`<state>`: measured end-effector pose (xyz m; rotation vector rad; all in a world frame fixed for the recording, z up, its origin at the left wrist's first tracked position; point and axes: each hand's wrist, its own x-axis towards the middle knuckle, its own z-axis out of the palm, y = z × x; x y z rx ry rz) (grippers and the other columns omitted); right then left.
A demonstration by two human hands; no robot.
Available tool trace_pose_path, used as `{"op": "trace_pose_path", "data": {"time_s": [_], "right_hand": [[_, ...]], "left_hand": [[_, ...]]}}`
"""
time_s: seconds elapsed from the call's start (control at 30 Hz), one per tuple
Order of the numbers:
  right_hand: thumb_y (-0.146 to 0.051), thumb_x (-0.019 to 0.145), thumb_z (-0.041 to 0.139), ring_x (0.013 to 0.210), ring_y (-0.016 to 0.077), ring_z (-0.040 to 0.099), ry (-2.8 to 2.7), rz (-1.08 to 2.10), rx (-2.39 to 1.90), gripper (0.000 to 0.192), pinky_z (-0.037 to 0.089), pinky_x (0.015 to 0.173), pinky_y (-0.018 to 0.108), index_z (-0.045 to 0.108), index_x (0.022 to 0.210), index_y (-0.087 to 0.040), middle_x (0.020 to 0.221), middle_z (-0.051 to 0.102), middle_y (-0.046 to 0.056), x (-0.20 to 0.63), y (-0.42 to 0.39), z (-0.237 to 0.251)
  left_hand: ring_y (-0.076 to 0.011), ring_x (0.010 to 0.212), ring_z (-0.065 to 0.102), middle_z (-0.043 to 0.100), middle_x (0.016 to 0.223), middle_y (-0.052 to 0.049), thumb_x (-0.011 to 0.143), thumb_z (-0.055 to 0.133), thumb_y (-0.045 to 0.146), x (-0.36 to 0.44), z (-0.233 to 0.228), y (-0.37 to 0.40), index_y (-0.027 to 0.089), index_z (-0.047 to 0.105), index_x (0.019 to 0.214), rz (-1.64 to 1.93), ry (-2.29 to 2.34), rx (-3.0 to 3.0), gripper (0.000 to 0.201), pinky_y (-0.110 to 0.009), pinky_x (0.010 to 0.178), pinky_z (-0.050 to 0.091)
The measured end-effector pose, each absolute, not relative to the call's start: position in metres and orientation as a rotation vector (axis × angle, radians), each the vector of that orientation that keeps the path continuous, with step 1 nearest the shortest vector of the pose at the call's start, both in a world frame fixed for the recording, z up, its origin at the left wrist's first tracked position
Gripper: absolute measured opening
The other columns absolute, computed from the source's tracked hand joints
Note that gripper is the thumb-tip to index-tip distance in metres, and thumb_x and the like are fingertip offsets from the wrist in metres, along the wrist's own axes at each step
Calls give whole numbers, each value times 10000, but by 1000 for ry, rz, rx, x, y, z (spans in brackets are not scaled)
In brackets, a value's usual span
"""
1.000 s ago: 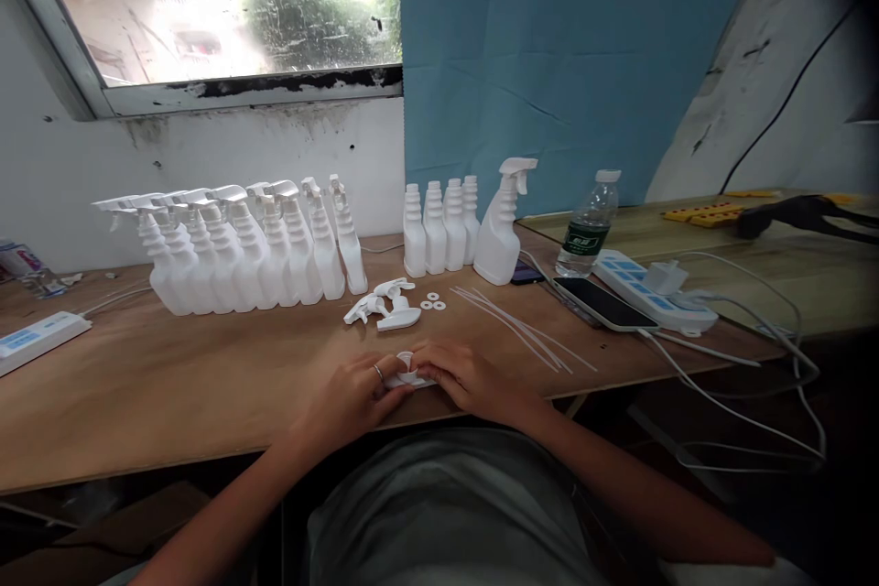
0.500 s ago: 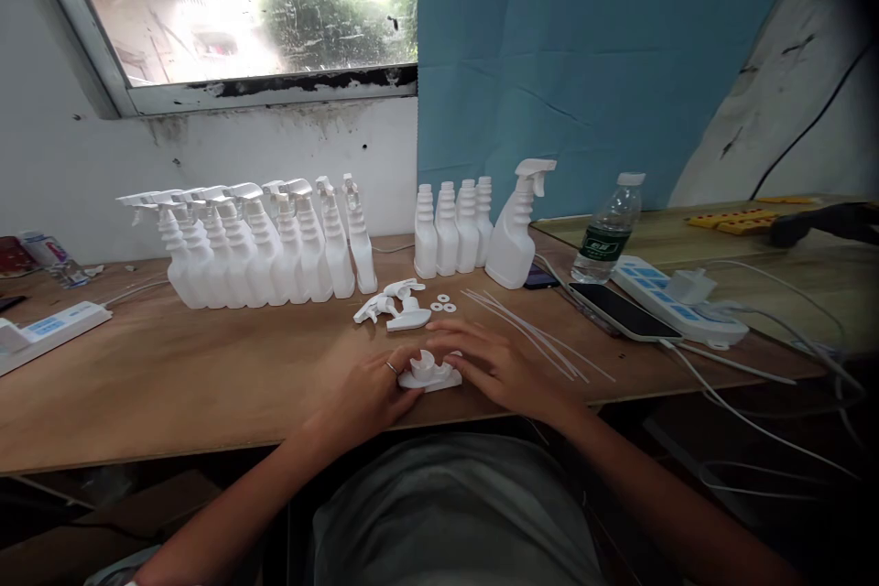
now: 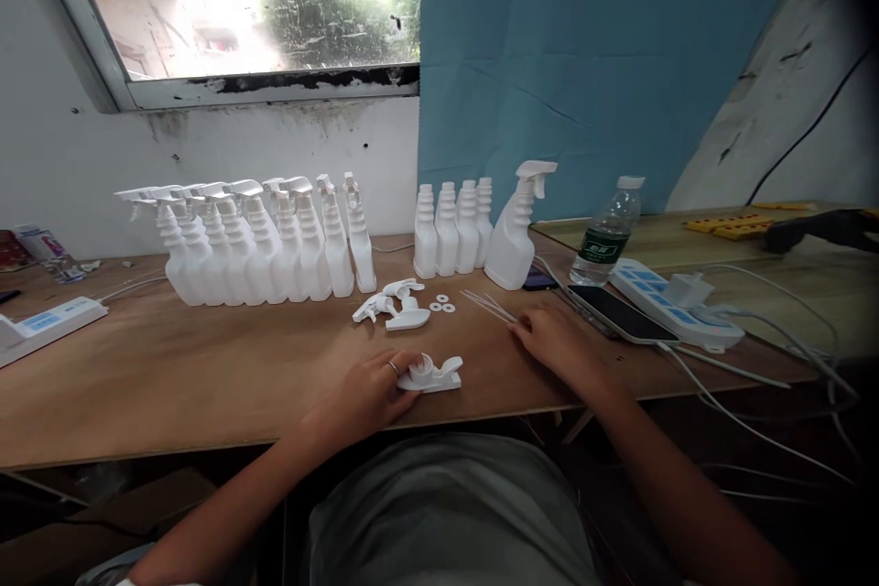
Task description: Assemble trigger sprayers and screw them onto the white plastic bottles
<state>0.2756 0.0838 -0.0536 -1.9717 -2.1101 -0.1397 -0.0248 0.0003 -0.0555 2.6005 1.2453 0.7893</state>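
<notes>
My left hand (image 3: 376, 387) is closed on the near left end of a white spray trigger head (image 3: 431, 374), which lies on its back on the table with its round collar facing up. Over to the right, my right hand (image 3: 550, 337) has its fingertips closed at the thin white dip tubes (image 3: 486, 303) and covers their nearer ends. Beyond the left hand lie several loose trigger heads (image 3: 407, 319) in a small pile. Close by them are 3 flat white washers (image 3: 442, 307).
Capped spray bottles (image 3: 259, 252) stand in a row at the back left. Several open bottles (image 3: 446, 233) and one complete spray bottle (image 3: 512, 233) stand right of them. A water bottle (image 3: 604, 233), phone (image 3: 622, 313) and power strip (image 3: 677, 302) with cables occupy the right side.
My right hand has left the trigger head and moved right onto the dip tubes. My left hand keeps its hold, and the trigger head stays in place.
</notes>
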Motion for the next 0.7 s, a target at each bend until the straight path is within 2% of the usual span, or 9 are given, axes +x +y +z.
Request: {"op": "trace_pose_path", "data": {"time_s": [0.1, 0.23, 0.47, 0.53, 0.7], "right_hand": [[-185, 887, 526, 923, 262, 625, -2069, -92, -2008, 175, 395, 731, 313, 678, 818, -135, 941, 686, 117, 275, 84, -48], [-237, 876, 550, 851, 255, 629, -1981, -104, -2001, 177, 367, 668, 307, 678, 790, -149, 904, 693, 111, 277, 87, -45], [-251, 841, 557, 732, 220, 590, -1740, -203, -1546, 119, 397, 672, 315, 605, 773, -166, 784, 647, 78, 288, 90, -39], [-311, 858, 565, 695, 192, 583, -1609, -77, -1327, 135, 423, 663, 304, 591, 836, -181, 787, 640, 59, 283, 81, -29], [-408, 896, 562, 521, 120, 522, -1448, 445, -891, 207, 394, 468, 236, 483, 937, -222, 809, 628, 19, 254, 51, -13]], "left_hand": [[-135, 713, 596, 643, 938, -29, 872, 575, 241, -25, -56, 1, 204, 541, 1173, 802, 1225, 2596, 306, -246, 747, 493], [-149, 727, 603, 646, 904, -30, 866, 579, 238, -24, -53, 1, 205, 548, 1173, 760, 1240, 2589, 311, -259, 754, 498], [-159, 732, 614, 653, 914, -39, 873, 574, 258, -22, -48, -1, 210, 556, 1178, 710, 1281, 2560, 310, -275, 755, 508], [-156, 726, 616, 653, 933, -45, 873, 575, 264, -22, -50, -1, 206, 560, 1162, 734, 1296, 2543, 295, -272, 748, 509], [-166, 785, 631, 654, 960, -51, 880, 580, 259, -23, -53, -2, 198, 549, 1166, 766, 1297, 2534, 294, -274, 774, 505]]}}
